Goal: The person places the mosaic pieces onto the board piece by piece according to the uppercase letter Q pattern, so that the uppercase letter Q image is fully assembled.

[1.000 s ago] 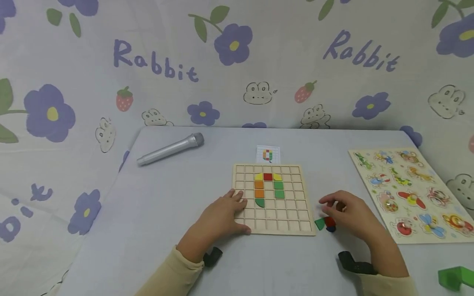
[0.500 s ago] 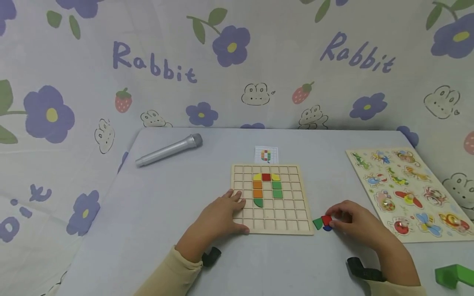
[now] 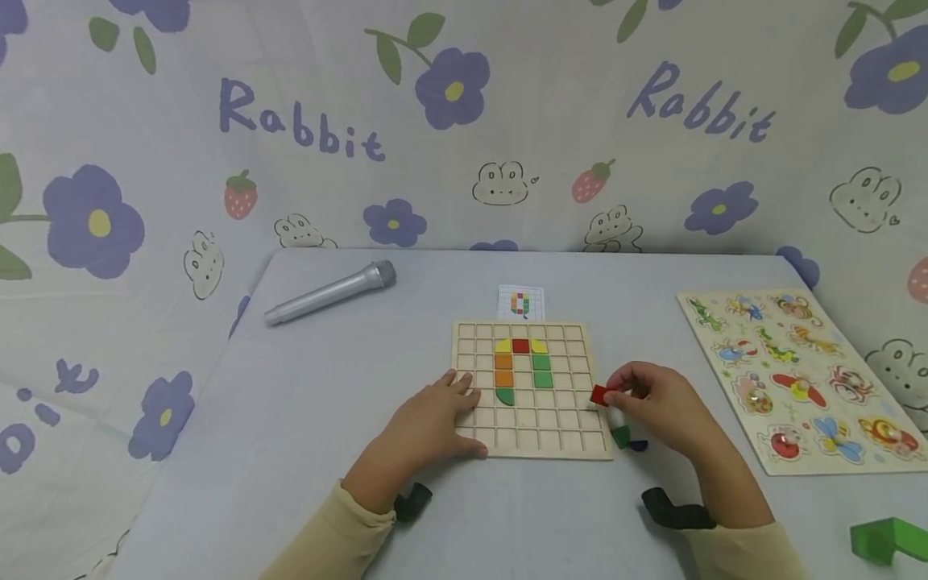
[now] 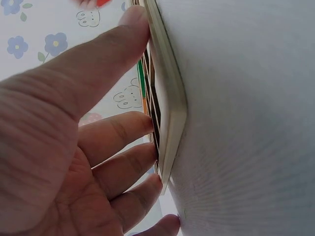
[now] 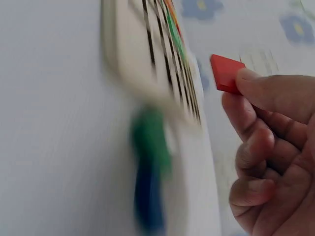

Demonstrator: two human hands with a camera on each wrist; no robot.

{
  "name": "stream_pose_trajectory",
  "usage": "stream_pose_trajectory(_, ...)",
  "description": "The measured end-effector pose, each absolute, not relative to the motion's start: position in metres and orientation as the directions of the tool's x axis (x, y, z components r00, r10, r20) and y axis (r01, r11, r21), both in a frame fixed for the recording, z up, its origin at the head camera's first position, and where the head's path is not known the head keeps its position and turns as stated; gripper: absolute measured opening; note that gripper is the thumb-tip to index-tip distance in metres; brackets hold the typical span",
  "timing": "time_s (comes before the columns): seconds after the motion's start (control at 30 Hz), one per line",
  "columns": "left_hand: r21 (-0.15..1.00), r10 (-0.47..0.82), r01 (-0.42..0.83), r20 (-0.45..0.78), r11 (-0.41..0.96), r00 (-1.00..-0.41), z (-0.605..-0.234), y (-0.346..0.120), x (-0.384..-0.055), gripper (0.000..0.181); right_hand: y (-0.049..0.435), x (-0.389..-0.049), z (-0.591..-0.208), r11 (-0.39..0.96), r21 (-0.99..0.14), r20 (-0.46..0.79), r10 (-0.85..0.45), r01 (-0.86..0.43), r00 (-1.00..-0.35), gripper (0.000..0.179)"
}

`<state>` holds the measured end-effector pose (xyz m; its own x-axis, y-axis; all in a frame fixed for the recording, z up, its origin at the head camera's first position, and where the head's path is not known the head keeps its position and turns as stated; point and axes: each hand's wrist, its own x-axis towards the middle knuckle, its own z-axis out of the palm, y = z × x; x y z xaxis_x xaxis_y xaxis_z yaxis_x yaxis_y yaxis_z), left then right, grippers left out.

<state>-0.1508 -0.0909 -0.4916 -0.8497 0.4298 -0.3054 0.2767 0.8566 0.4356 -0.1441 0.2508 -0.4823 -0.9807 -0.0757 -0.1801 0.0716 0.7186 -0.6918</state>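
Between thumb and forefinger, my right hand (image 3: 656,403) pinches a red square tile (image 5: 225,73), held in the air at the right edge of the wooden grid board (image 3: 536,439). My left hand (image 3: 428,427) rests with spread, fairly straight fingers on the board's left edge; the left wrist view shows its thumb (image 4: 113,46) and fingertips touching the rim. Red, yellow, orange and green tiles (image 3: 542,370) form an arch in the grid cells. Beside the board's lower right corner lie a green piece (image 3: 619,437) and a dark blue piece (image 3: 638,445), partly under the right hand.
A small card with a coloured pattern (image 3: 520,303) lies behind the board. At the back left is a silver toy microphone (image 3: 333,293). To the right lies an insect picture puzzle board (image 3: 805,379), with a green object (image 3: 886,541) at the near right edge.
My right hand has picked up the red tile from beside the green and blue pieces and carried it up and left to the board's edge. My left hand stays put.
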Motion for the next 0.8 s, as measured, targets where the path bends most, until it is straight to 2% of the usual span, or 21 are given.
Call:
stream_pose_trajectory(0.3,0.441,0.429,0.268,-0.321,0.857,-0.845,-0.493,-0.094,-0.154,0.091,0.174,-0.181,-0.491,0.713,-0.699,-0.147,-0.202,-0.043,-0.968,0.004)
stream_pose_trajectory(0.8,0.426,0.417,0.264,-0.322,0.866,-0.850,-0.492,-0.092,-0.152,0.091,0.159,-0.177,-0.501,0.728,-0.682,-0.187,-0.259,-0.065,-0.948,0.004)
